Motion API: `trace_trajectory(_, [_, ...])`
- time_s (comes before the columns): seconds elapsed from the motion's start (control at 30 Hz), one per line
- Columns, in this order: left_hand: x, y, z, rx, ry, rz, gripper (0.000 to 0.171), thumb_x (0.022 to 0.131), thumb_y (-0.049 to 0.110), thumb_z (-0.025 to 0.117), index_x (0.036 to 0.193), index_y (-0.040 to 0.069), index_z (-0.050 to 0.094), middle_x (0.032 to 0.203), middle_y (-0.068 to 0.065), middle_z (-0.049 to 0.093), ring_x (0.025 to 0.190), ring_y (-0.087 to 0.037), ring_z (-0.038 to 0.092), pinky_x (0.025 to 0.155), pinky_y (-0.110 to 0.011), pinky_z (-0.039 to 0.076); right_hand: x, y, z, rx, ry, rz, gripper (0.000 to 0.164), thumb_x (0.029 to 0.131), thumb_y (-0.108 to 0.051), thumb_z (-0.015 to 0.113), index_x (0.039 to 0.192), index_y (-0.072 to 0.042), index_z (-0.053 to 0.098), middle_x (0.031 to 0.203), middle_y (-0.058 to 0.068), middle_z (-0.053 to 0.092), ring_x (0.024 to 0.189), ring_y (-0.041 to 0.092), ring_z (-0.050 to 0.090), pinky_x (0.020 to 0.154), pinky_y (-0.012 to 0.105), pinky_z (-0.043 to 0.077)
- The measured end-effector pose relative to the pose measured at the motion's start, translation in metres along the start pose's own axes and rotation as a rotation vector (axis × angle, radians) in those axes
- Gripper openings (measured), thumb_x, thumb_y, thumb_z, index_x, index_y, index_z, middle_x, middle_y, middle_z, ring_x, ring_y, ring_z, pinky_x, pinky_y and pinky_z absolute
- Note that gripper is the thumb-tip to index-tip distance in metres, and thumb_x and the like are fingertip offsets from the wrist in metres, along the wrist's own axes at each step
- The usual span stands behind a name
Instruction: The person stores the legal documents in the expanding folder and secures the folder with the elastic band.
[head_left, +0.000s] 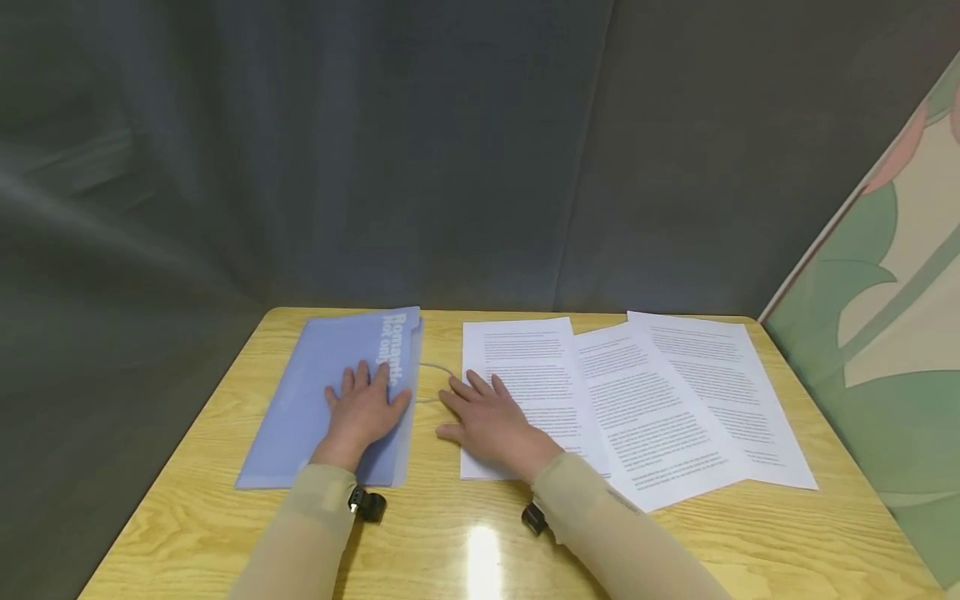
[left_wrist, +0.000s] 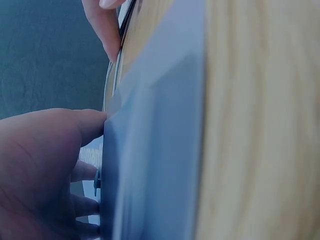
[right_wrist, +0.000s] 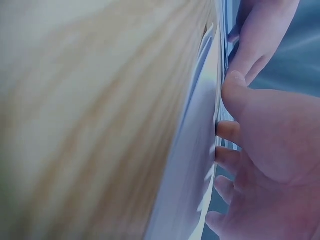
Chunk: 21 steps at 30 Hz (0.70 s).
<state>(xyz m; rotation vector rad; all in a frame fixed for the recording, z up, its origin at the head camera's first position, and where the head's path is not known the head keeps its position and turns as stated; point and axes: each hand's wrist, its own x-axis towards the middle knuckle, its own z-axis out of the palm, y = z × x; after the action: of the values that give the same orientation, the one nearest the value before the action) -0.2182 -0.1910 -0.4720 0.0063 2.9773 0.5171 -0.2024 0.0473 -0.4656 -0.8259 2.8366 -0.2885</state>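
While the folder (head_left: 303, 396) lies on the counter (head_left: 420, 533) directly under the L grip (head_left: 365, 414) (released, fingers spread), long axis approx. fore-aft, the R grip (head_left: 489, 422), also released, sits to its R, over the pages' (head_left: 528, 358) L edge.

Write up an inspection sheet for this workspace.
Surface: wood-grain table, bright reflection near the front.
Job's things: blue folder on the left; printed sheets overlapping to its right.
Clutter: nothing seen.
Hands: left hand lies on the folder, fingers spread; right hand lies over the leftmost sheet's left edge.
Cables: thin pale cord between folder and right hand; whether held, cannot tell.
Surroundings: dark curtain behind, floral panel at right.
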Motion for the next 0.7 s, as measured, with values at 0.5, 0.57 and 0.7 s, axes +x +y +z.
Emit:
trace_trajectory(0.5, [0.003,0.021,0.010,0.037,0.004,0.055,0.079,0.112,0.052,0.054,0.171,0.003,0.034,0.176,-0.035,0.017,0.162,-0.059,0.010,0.122,-0.083,0.005,-0.025,0.016,-0.001,0.050,0.017,-0.002,0.067,0.114,-0.056,0.053,0.169,-0.019,0.046,0.179,0.006,0.031,0.166,0.036,0.023,0.131,0.063,0.015])
trace_trajectory(0.57, [0.003,0.025,0.012,0.040,0.000,0.059,0.080,0.112,0.053,0.054,0.172,0.004,0.034,0.176,-0.034,0.017,0.163,-0.058,0.010,0.122,-0.083,0.005,-0.029,0.018,-0.002,0.052,0.019,0.005,0.067,0.113,-0.055,0.054,0.169,-0.019,0.046,0.179,0.007,0.032,0.166,0.036,0.024,0.131,0.063,0.017])
trace_trajectory(0.7, [0.003,0.034,0.014,0.035,0.004,0.078,0.078,0.112,0.051,0.055,0.171,0.004,0.036,0.176,-0.034,0.019,0.163,-0.058,0.011,0.122,-0.083,0.006,-0.035,0.022,-0.003,0.065,0.026,0.018,0.065,0.114,-0.052,0.055,0.168,-0.017,0.048,0.178,0.009,0.034,0.165,0.038,0.025,0.131,0.063,0.018])
